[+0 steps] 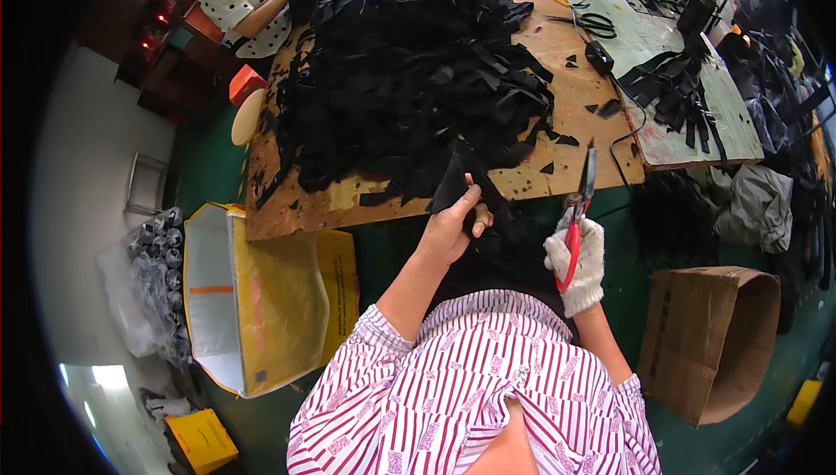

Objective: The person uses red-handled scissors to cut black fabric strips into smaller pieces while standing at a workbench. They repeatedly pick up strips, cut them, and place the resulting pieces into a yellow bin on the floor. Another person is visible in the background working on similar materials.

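Observation:
My bare left hand (458,218) is closed on a black fabric strip (450,186) near the table's front edge, its pointed end sticking up past the thumb. In my right hand (582,262), which wears a white knitted glove, is a pair of scissors (571,255) with red handles. Their blades point up and away from me, apart from the fabric. Just beyond my left hand, a large heap of black fabric strips (409,83) covers much of the wooden table (575,148).
Black-handled scissors (595,25) and a cable with a small black box (598,57) lie right of the heap. More strips (684,83) rest on a pale board (731,131). A yellow bin (279,309) and a cardboard box (705,336) flank me. Across the table works another person (248,0).

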Motion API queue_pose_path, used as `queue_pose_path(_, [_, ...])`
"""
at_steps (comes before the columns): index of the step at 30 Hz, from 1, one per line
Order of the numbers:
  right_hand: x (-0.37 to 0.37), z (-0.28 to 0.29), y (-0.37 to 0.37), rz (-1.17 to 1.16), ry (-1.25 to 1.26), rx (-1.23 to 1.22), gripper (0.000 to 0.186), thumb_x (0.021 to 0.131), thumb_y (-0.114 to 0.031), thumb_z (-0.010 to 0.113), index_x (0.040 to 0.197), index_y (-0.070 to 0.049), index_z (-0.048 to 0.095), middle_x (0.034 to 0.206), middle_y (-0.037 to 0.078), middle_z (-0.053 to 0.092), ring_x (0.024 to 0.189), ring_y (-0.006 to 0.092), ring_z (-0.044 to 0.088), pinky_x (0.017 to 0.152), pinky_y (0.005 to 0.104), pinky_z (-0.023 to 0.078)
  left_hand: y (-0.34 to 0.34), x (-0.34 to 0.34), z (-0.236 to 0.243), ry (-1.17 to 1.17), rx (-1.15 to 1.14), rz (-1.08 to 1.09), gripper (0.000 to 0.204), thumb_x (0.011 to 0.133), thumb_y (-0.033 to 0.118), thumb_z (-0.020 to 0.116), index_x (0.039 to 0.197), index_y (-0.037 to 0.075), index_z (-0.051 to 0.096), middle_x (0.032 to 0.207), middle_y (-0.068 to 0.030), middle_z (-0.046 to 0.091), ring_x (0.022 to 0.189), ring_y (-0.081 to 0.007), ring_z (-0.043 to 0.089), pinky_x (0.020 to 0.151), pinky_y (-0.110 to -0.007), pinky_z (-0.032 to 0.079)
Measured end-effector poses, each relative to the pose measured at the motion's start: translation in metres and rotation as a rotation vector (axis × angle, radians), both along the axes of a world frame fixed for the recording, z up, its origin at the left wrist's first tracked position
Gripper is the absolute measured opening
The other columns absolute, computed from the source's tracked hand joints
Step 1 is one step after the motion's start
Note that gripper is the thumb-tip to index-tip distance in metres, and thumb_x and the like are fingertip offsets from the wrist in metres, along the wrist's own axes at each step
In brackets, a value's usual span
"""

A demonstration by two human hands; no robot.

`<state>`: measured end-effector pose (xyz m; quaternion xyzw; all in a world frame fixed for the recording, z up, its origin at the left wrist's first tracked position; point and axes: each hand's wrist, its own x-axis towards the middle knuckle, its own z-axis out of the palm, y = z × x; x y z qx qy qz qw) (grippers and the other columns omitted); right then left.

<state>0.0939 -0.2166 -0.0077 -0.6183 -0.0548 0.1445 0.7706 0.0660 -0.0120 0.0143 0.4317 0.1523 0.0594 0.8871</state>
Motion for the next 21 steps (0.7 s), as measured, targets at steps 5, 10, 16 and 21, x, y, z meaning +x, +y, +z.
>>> queue_pose_path(5, [-0.017, -0.009, -0.013, 0.198, 0.131, -0.141, 0.058, 0.071, -0.002, 0.074, 0.116, -0.003, 0.038, 0.1, 0.005, 0.052, 0.084, 0.0107, 0.054, 0.077, 0.0272, 0.048, -0.002, -0.007, -0.009, 0.122, 0.123, 0.089, 0.016, 0.09, 0.014, 0.056, 0.103, 0.006, 0.052, 0.077, -0.0035, 0.056, 0.052, -0.0075, 0.046, 0.05, -0.021, 0.037])
queue_pose_path(10, [-0.025, -0.009, -0.02, 0.287, -0.205, -0.526, 0.064, 0.067, -0.023, 0.078, 0.117, -0.003, 0.044, 0.097, 0.013, 0.059, 0.083, 0.023, 0.061, 0.076, 0.0337, 0.048, -0.008, -0.005, -0.011, 0.065, 0.241, 0.129, 0.019, 0.09, 0.017, 0.058, 0.103, 0.005, 0.053, 0.073, -0.0011, 0.054, 0.053, -0.0072, 0.046, 0.05, -0.02, 0.036])
queue_pose_path(16, [-0.025, 0.012, -0.017, 0.305, -0.301, -0.662, 0.067, 0.066, -0.031, 0.077, 0.117, -0.002, 0.045, 0.092, 0.016, 0.063, 0.081, 0.031, 0.064, 0.074, 0.038, 0.049, -0.011, -0.005, -0.014, 0.071, 0.314, 0.128, 0.017, 0.089, 0.016, 0.059, 0.101, 0.005, 0.054, 0.073, -0.0011, 0.054, 0.054, -0.0077, 0.046, 0.051, -0.021, 0.037])
queue_pose_path(21, [-0.025, 0.01, -0.014, 0.287, -0.315, -0.686, 0.066, 0.065, -0.032, 0.076, 0.116, -0.002, 0.046, 0.091, 0.017, 0.063, 0.083, 0.0341, 0.063, 0.075, 0.0397, 0.049, -0.022, -0.005, -0.014, 0.05, 0.471, 0.084, 0.024, 0.088, 0.021, 0.06, 0.1, 0.001, 0.052, 0.07, -0.0009, 0.052, 0.051, -0.008, 0.048, 0.048, -0.021, 0.038])
